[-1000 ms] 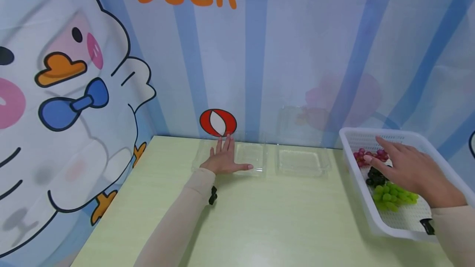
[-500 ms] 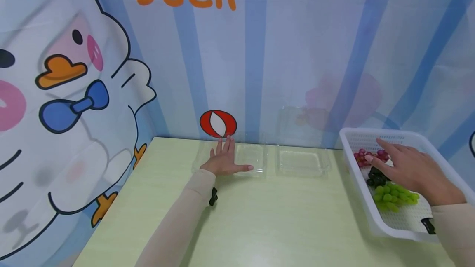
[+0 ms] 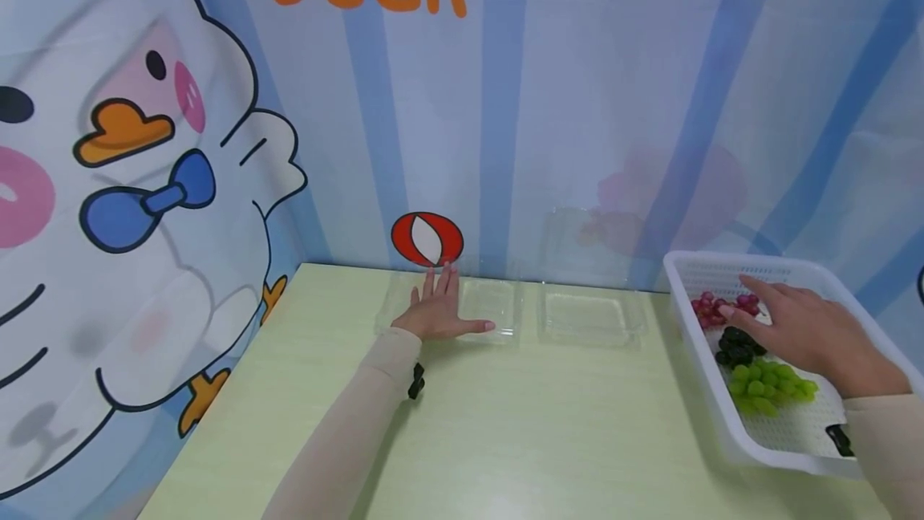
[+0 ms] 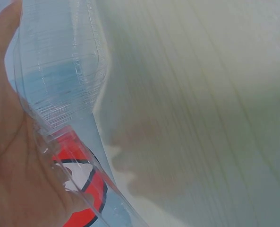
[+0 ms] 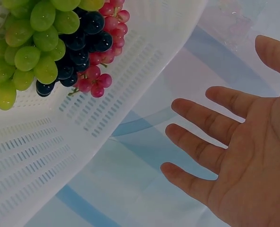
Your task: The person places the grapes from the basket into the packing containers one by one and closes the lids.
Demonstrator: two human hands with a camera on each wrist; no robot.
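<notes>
My left hand [image 3: 436, 317], fingers and thumb spread wide, lies over a clear plastic clamshell [image 3: 491, 299] on the pale table [image 3: 520, 424]; I cannot tell whether it presses. Just to the right sits a second clamshell [image 3: 588, 318], lid raised. My right hand [image 3: 812, 335] holds nothing, fingers extended above the white basket [image 3: 780, 460] of red grapes [image 3: 707, 310], black grapes [image 3: 738, 348] and green grapes [image 3: 768, 387]. Since half a second ago, both hands have barely changed pose.
</notes>
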